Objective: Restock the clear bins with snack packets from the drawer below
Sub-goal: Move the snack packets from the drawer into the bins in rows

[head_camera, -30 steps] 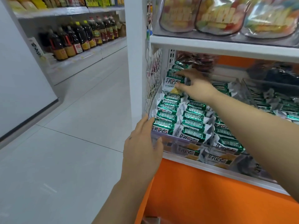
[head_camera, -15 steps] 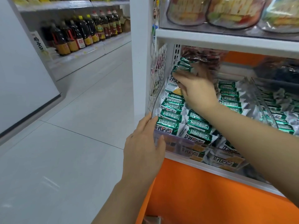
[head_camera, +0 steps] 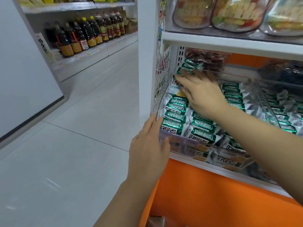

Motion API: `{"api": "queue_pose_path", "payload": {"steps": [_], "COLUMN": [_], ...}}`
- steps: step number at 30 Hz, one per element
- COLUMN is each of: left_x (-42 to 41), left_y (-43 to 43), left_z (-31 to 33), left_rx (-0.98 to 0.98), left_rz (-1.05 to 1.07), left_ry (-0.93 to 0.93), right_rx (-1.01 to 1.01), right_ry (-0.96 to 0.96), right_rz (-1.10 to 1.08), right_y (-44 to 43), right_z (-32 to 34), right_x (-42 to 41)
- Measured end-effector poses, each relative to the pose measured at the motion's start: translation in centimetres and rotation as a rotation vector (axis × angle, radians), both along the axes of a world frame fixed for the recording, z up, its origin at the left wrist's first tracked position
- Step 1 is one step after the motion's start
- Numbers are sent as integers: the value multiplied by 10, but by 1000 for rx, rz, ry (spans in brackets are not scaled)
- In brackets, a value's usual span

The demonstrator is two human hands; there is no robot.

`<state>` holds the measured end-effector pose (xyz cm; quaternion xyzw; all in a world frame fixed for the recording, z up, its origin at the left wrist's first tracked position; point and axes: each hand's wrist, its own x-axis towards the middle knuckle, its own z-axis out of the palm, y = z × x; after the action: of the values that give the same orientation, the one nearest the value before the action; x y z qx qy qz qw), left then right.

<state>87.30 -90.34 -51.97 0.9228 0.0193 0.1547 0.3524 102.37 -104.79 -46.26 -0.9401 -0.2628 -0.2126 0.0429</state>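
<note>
**Both hands at the left clear bin, packets lying crosswise**

The clear bin stands on the lower white shelf, at its left end, just beside the wire mesh of the shelf side. It is filled with snack packets in green and silver.

The packets lie in two columns, one overlapping the next from the front wall to the back. The long axis of each packet runs from left to right, across the bin. The print on them reads upside down from the camera. At the back the packets tilt upward, and the last green ones lean near the rear wall. One packet with a white face stands steeper there.

The left hand grasps the front left corner of the bin. Its fingers lie up along the outer side wall and its thumb is on the front wall.

The right hand reaches over the packets to the back of the bin. Its fingers are stretched and spread, and the tips touch the tilted green packets. It is not closed around any packet, though the hand is a little blurred.

A second bin with the same packets stands just to the right. Under the shelf is an orange panel. Across the grey floor, oil bottles stand in a row on another shelf.
</note>
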Motion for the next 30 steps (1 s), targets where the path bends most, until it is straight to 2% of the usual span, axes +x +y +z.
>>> {"api": "queue_pose_path", "payload": {"steps": [2,4,6,11,15,19,23,25,27,30], "left_x": [-4,-8,-15,-33,-48,-60,-68,-69,-69,-67], "left_y": [0,-1,-2,-4,-5,-9,-7,-5,-4,-5], "left_z": [-3,-8,-15,-50,-80,-98,-105,-108,-111,-114], "left_rx": [-30,-56,-42,90,189,372,389,398,413,412], "left_rz": [27,92,128,96,73,-16,-48,-47,-42,-34], "left_ry": [-85,-192,-191,-27,128,412,515,496,470,467], "right_rx": [89,183,252,409,428,404,286,133,46,84], "right_ry": [-5,-89,-120,-83,-27,36,296,531,845,1143], "right_rz": [59,148,227,430,521,550,477,401,316,238], "right_y": [0,-2,-7,-28,-45,-52,-59,-61,-62,-49], "right_z": [-2,-10,-22,-64,-105,-144,-209,-246,-282,-312], "right_x": [-24,-51,-78,-122,-143,-152,-157,-154,-152,-152]}}
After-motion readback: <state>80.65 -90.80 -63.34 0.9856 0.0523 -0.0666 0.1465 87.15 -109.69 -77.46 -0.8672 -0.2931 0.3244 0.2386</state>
